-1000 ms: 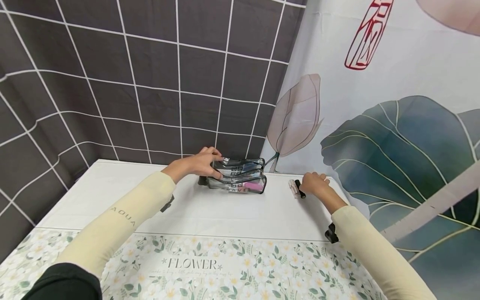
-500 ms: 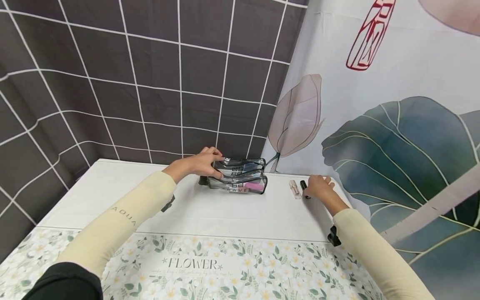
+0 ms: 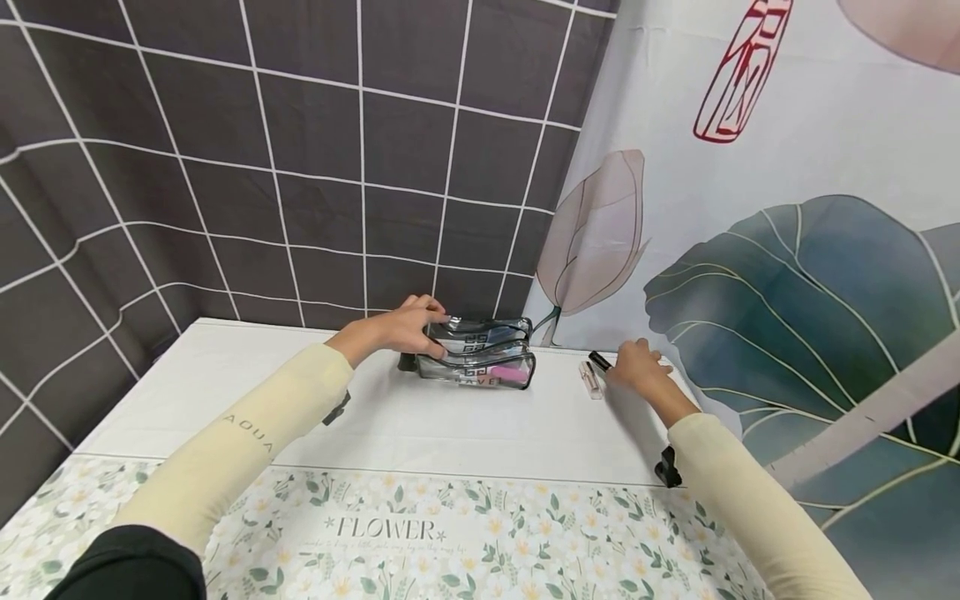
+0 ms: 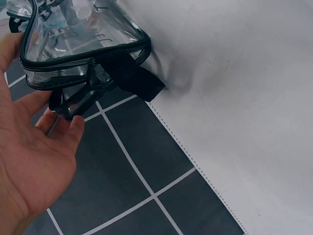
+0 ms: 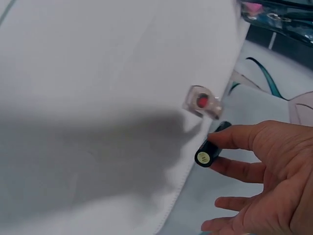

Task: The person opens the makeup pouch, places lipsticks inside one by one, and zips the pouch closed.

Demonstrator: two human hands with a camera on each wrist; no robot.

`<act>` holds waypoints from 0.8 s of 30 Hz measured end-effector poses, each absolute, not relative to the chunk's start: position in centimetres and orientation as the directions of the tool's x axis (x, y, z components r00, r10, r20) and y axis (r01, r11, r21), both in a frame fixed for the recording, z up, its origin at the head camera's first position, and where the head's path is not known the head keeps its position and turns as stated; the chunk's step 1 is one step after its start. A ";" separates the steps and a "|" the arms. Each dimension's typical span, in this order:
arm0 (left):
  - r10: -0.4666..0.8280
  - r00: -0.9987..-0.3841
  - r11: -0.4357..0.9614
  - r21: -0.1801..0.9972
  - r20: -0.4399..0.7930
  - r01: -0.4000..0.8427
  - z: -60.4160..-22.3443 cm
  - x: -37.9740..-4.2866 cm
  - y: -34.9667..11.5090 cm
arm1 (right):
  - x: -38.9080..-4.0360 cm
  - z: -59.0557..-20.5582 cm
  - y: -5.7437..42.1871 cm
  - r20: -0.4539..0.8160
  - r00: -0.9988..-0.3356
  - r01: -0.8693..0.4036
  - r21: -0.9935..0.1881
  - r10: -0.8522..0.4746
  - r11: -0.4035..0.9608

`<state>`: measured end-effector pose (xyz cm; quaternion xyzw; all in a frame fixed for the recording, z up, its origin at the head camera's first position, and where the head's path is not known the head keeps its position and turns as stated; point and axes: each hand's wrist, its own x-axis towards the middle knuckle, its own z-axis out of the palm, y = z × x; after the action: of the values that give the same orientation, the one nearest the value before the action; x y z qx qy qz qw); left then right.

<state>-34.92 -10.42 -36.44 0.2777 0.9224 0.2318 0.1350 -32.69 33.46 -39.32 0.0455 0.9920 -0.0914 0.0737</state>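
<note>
In the head view my left hand grips the left end of a clear cosmetic bag with black piping. The left wrist view shows fingers curled at the bag's edge, near its black strap. A pink item shows through the plastic. To the right, my right hand pinches a black lipstick tube between thumb and fingers. The right wrist view shows a pale yellow round label on the tube's end. Beside it on the table lies a clear-cased lipstick with a red end.
The white table cover meets a flower-print mat in front. Dark grid cloth hangs behind the table, and a leaf-print curtain hangs at the back and right.
My right hand has moved the black lipstick tube away from the clear-cased lipstick, and the tube now tilts up and leftward. My left hand and the bag stay nearly still.
</note>
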 end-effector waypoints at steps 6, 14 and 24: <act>0.574 -0.811 0.739 0.499 -0.114 0.452 -36.7 -35.0 -10.5 | -33.2 -38.1 32.5 -0.122 -0.992 0.050 -0.170 0.029 0.984; 0.576 -0.809 0.737 0.501 -0.117 0.453 -36.4 -34.9 -10.3 | -33.5 -36.5 30.7 -0.087 -0.995 -0.024 -0.205 -0.042 0.978; 0.571 -0.814 0.745 0.486 -0.110 0.457 -36.8 -35.2 -10.4 | -33.5 -33.9 27.0 0.047 -0.989 -0.145 -0.243 -0.138 0.959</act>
<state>-35.16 -10.41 -36.77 0.2777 0.9255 0.2243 0.1269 -33.51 26.97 -33.90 -0.0715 0.9896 -0.1240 -0.0147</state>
